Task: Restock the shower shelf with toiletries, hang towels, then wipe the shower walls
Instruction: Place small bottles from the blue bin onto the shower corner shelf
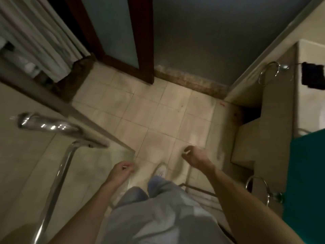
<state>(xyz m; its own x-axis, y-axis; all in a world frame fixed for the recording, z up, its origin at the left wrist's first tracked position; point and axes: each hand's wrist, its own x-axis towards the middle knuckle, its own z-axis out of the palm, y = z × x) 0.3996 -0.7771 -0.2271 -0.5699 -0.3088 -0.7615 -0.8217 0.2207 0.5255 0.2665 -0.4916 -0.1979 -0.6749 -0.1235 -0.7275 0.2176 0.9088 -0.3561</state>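
Note:
I look down at a tiled bathroom floor (154, 110). My left hand (121, 171) hangs low at centre-left with loosely curled fingers and holds nothing. My right hand (195, 156) hangs a little higher at centre-right, fingers also loosely curled and empty. A pale shower curtain (38, 37) hangs at the top left. A chrome towel ring (269, 73) is fixed on the tiled wall at right and carries no towel. A dark cloth (313, 77) lies on the counter beyond it. No toiletries are clearly visible.
A chrome grab bar (58, 173) and chrome fitting (47, 125) stand on the left wall. A dark wooden door frame (140, 41) rises ahead. A teal object (306, 182) is at the right edge, another chrome ring (258, 187) beside it. My shoe (161, 170) is on the floor.

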